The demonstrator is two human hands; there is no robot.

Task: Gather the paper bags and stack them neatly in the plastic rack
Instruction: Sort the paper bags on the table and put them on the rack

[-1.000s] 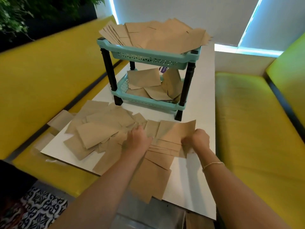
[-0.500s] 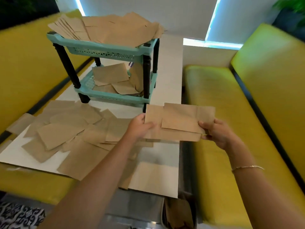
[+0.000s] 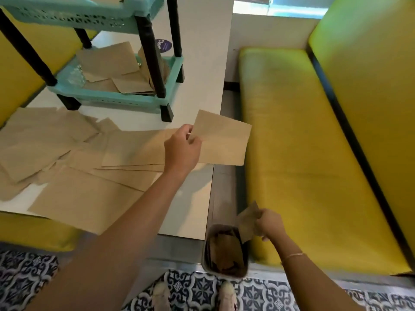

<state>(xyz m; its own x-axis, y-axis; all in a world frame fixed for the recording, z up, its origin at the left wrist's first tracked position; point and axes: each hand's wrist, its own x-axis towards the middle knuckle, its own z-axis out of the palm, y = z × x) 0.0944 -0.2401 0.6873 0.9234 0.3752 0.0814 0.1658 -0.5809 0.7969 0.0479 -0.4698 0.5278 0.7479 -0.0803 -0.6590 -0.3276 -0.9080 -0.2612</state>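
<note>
Your left hand (image 3: 182, 147) pinches one flat paper bag (image 3: 223, 141) by its left edge, held out past the right edge of the white table (image 3: 202, 63). Behind it stands the teal plastic rack (image 3: 116, 98), its lower tray holding a few loose bags (image 3: 107, 57). More scattered bags (image 3: 74, 158) lie spread over the near tabletop. Your right hand (image 3: 268, 224), low beside the yellow bench (image 3: 303, 142), grips a crumpled bag (image 3: 247, 221) just above a small bin (image 3: 224, 250) with brown paper inside.
</note>
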